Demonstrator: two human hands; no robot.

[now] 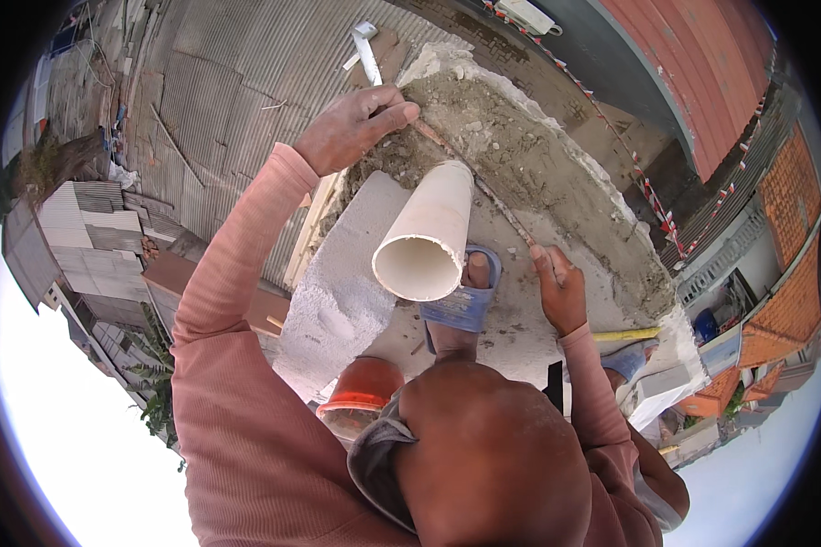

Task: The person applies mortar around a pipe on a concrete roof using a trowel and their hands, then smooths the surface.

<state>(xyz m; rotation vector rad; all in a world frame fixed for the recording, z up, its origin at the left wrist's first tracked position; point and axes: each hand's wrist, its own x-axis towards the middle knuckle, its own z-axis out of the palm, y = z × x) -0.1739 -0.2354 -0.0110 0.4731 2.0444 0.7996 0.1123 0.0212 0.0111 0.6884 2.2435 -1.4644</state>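
A thin, rough rod (494,201) runs diagonally behind the white pipe, held at both ends by my hands. My left hand (360,128) is closed on its upper end, over the rough mortar. My right hand (561,292) grips its lower end at the right of the pipe. The white pipe (452,205) rises toward the camera, its open mouth uppermost. Beside it are a pale concrete block (333,283) and a wide band of grey mortar (575,173) along the ledge. A foot in a blue sandal (461,310) is partly hidden behind the pipe.
An orange bucket (365,383) sits low left. A person's head (488,456) fills the bottom centre. A yellow bar (625,335) lies at right. Beyond the ledge's edge drop corrugated roofs (201,82), a red roof (666,73), striped tape (652,205) and tiled roofs (784,182).
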